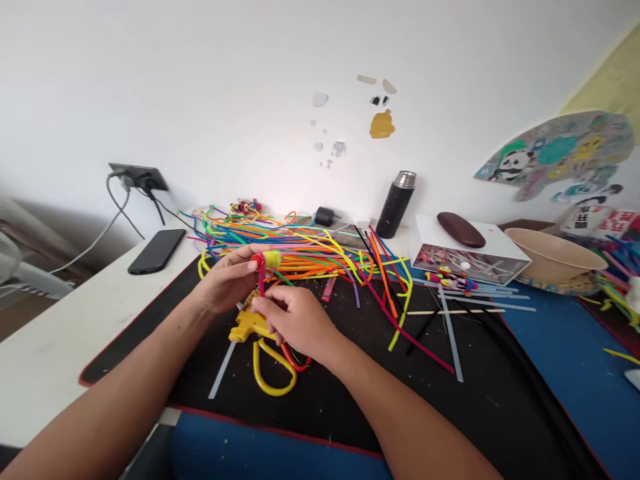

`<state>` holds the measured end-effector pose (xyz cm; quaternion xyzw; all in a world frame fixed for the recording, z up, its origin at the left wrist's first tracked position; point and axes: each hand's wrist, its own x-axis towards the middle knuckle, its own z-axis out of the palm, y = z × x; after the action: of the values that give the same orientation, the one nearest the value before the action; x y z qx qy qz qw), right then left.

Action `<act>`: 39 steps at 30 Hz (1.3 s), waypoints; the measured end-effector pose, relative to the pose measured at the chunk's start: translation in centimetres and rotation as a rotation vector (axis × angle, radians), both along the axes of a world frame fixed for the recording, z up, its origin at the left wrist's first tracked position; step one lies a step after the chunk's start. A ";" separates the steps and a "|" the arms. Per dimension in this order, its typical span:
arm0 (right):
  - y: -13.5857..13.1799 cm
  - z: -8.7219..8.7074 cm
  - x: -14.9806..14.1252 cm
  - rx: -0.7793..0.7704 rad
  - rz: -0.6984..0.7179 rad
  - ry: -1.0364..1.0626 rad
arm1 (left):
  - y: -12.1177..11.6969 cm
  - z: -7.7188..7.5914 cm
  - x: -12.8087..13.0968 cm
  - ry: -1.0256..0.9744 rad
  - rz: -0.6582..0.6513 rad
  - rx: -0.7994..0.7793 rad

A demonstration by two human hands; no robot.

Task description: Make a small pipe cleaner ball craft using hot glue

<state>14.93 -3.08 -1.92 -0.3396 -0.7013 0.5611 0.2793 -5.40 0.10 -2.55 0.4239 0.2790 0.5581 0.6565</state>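
Note:
My left hand (pixel 235 273) is closed on a small pipe-cleaner piece (pixel 271 259), wound in yellow with a red end. A magenta pipe cleaner (pixel 262 277) runs down from that piece to my right hand (pixel 300 317), whose thumb and fingers pinch it. Below both hands a yellow glue gun (pixel 247 325) lies on the black mat, partly covered by my right hand. A translucent glue stick (pixel 221 370) sticks out of it. Scissors with a yellow handle loop (pixel 275 390) and a red one lie just under my right hand, their blades hidden.
Many coloured pipe cleaners (pixel 300 250) spread along the back of the black mat (pixel 340 380). Behind and right stand a black flask (pixel 396 205), a white box (pixel 500 243) and a beige bowl (pixel 555 257). Loose glue sticks (pixel 451 343) lie at right. A phone (pixel 157 251) rests at left.

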 end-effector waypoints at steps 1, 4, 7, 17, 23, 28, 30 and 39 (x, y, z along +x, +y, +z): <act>0.0 -0.1 0.0 -0.002 0.005 0.004 | 0.0 0.0 0.1 0.004 0.007 0.000; 0.1 -0.2 0.0 -0.020 0.008 0.007 | -0.1 0.0 0.2 0.002 0.022 0.010; 0.1 -0.1 0.0 -0.038 -0.001 0.001 | -0.1 0.0 0.3 0.007 0.008 0.015; 0.1 -0.5 0.0 -0.026 0.007 -0.015 | 0.0 0.0 0.2 -0.002 -0.010 0.005; 0.0 0.0 0.0 0.022 -0.001 -0.044 | 0.0 0.1 0.2 0.009 -0.003 0.004; -0.1 0.5 0.0 0.096 0.000 -0.125 | 0.1 0.1 -0.2 -0.012 -0.012 -0.013; 0.0 0.7 0.1 0.122 0.003 -0.143 | 0.1 0.1 -0.3 -0.023 -0.003 -0.021; 0.0 0.8 0.1 0.212 -0.012 -0.197 | 0.1 -0.1 -0.7 0.007 0.032 -0.068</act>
<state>15.08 -3.11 -1.15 -0.3659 -0.7785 0.4462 0.2470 -6.05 0.19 -2.65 0.3988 0.3067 0.5573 0.6606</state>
